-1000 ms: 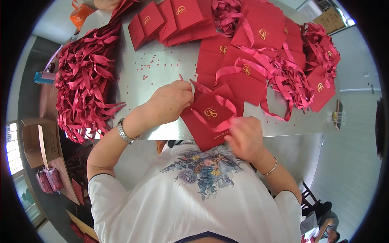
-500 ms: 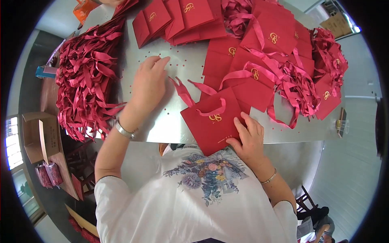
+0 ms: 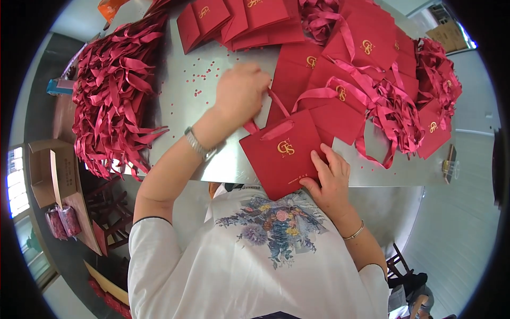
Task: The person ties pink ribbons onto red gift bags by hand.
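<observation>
The left hand (image 3: 241,87), blurred, pinches a ribbon (image 3: 279,102) of a red bag (image 3: 281,169) at the tabletop's (image 3: 178,121) near edge; the right hand's (image 3: 330,176) fingers lie spread on its right side. Its face bears a gold emblem (image 3: 286,148) and illegible small print. Similar gold-marked bags (image 3: 366,29) pile right and far, ribboned bags (image 3: 114,90) left, past them an open carton (image 3: 64,173).

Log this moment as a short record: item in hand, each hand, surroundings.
Item: red bag with gold emblem, near corner reaching past the table edge
Left hand: at a ribbon running from the bag; grip hidden
Right hand: on the bag's right side
Left side: dense mass of red ribbons
Right side: more red bags
Tabletop: scattered red bits
</observation>
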Demonstrator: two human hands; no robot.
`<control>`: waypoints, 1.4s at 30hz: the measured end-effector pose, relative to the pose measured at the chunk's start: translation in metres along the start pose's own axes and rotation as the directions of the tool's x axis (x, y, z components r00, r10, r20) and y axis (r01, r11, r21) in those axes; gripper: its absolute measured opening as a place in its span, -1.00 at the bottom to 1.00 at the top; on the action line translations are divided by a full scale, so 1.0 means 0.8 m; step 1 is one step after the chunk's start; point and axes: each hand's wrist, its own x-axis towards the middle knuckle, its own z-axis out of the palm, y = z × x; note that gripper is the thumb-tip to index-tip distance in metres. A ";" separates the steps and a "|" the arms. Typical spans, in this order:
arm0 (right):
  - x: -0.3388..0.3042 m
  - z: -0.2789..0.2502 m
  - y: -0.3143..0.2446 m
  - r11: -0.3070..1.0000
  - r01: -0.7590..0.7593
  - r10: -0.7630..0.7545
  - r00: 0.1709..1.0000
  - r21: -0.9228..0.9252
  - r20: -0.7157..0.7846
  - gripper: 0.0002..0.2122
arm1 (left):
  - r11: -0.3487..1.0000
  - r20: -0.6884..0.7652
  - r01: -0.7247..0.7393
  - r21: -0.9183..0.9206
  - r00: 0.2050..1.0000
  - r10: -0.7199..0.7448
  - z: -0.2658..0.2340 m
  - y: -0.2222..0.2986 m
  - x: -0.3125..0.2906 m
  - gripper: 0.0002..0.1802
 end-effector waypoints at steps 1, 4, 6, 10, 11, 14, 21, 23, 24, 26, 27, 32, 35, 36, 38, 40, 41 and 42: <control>0.000 -0.001 -0.001 1.000 0.003 -0.003 1.000 0.003 0.003 -0.44 | 0.994 -0.063 0.056 -0.090 0.996 -0.062 0.002 -0.006 0.000 -0.81; 0.001 0.000 -0.001 0.999 -0.004 0.003 1.000 0.035 0.010 -0.44 | 0.983 -0.325 -0.031 -0.181 0.945 -0.030 -0.005 -0.014 -0.007 -0.75; -0.002 0.000 0.002 0.999 -0.016 0.016 1.000 0.031 0.003 -0.43 | 0.931 -0.255 0.089 -0.355 0.949 -0.187 -0.022 -0.012 -0.022 -0.74; -0.004 0.006 0.002 0.999 -0.025 0.026 0.999 0.038 -0.039 -0.31 | 0.532 0.178 0.521 -0.667 0.805 -0.566 -0.066 0.029 -0.090 -0.81; -0.002 0.005 0.001 0.998 -0.038 0.041 0.998 0.052 -0.057 -0.27 | 0.497 0.270 0.607 -0.620 0.760 -0.591 -0.072 0.041 -0.105 -0.81; -0.001 0.007 0.004 0.999 0.007 -0.004 0.997 0.045 -0.074 -0.21 | 0.629 0.253 0.552 -0.547 0.826 -0.504 -0.060 0.054 -0.134 -0.72; -0.007 0.006 0.012 0.992 0.066 -0.044 0.979 0.107 -0.198 -0.26 | 0.376 0.357 0.589 -0.715 0.770 -0.528 -0.048 0.074 -0.115 -0.71; -0.015 0.005 0.017 0.973 0.087 -0.044 0.979 0.215 -0.197 -0.28 | 0.315 0.322 0.539 -0.781 0.780 -0.537 -0.047 0.075 -0.111 -0.78; -0.017 0.005 0.021 0.946 0.061 -0.002 0.983 0.319 -0.182 -0.32 | 0.288 0.354 0.570 -0.770 0.756 -0.551 -0.052 0.075 -0.112 -0.84; -0.014 -0.010 0.006 0.778 -0.088 0.251 0.951 0.623 -0.179 -0.36 | -0.001 0.337 0.388 -0.922 0.799 -0.497 -0.046 0.075 -0.119 -0.89; -0.013 -0.013 0.006 0.858 -0.055 0.235 0.926 0.511 -0.296 -0.38 | -0.034 0.320 0.343 -0.939 0.831 -0.454 -0.046 0.073 -0.120 -0.88; -0.023 -0.048 0.008 0.462 -0.173 0.375 0.927 0.870 -0.015 -0.67 | -0.045 0.214 0.212 -0.976 0.916 -0.340 -0.053 0.098 -0.101 -0.84; -0.027 -0.084 0.016 0.536 -0.189 0.378 0.925 0.823 -0.034 -0.81 | 0.074 0.183 0.205 -0.976 0.954 -0.237 -0.055 0.116 -0.086 -0.79; -0.027 -0.093 0.023 0.625 -0.187 0.417 0.901 0.758 -0.122 -0.86 | 0.160 0.200 0.236 -0.959 0.956 -0.214 -0.059 0.127 -0.079 -0.74; -0.039 -0.092 0.064 0.476 -0.027 0.571 0.770 0.879 -0.286 -0.83 | 0.179 0.275 0.308 -0.934 0.943 -0.189 -0.062 0.146 -0.062 -0.62; -0.046 -0.110 0.121 0.327 0.249 0.735 0.540 0.912 -0.411 -0.82 | 0.267 0.311 0.325 -0.907 0.946 -0.097 -0.058 0.155 -0.048 -0.60; -0.044 -0.130 0.152 0.374 0.333 0.766 0.416 0.866 -0.490 -0.82 | 0.276 0.307 0.323 -0.905 0.946 -0.100 -0.056 0.155 -0.046 -0.60; -0.044 -0.152 0.181 0.488 0.285 0.765 0.316 0.825 -0.561 -0.83 | 0.273 0.364 0.382 -0.883 0.924 -0.116 -0.052 0.152 -0.046 -0.62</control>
